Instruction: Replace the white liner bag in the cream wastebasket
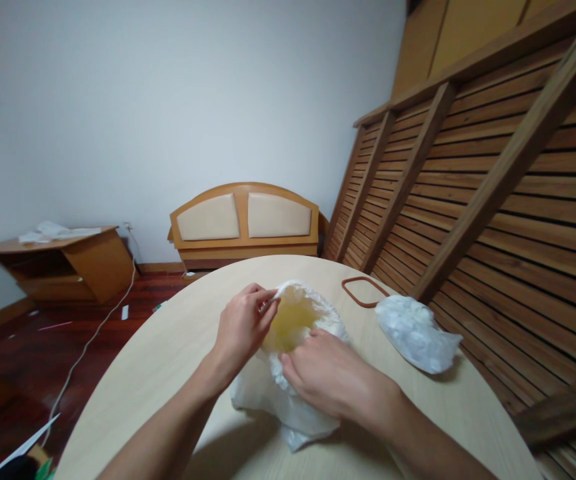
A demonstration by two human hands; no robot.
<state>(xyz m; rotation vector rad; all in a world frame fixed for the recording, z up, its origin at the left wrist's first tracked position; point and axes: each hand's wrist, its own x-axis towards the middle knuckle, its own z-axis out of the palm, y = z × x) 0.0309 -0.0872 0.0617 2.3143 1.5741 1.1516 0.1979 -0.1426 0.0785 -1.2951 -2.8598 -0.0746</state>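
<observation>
A white plastic bag with a gathered rim stands on the round pale table, its mouth facing up toward me. Yellow shows inside the opening; whether that is a container or contents I cannot tell. Pinched between the fingers of my left hand is the bag's rim on the left side. My right hand reaches over the near right rim with its fingertips bent into the mouth, thumb at the front edge. What those fingertips grip, if anything, is hidden.
To the right lie a crumpled white plastic bag and a brown rounded rectangular frame. Slatted wooden panels lean along the right side. A headboard stands behind the table; a low cabinet and a cable are at left.
</observation>
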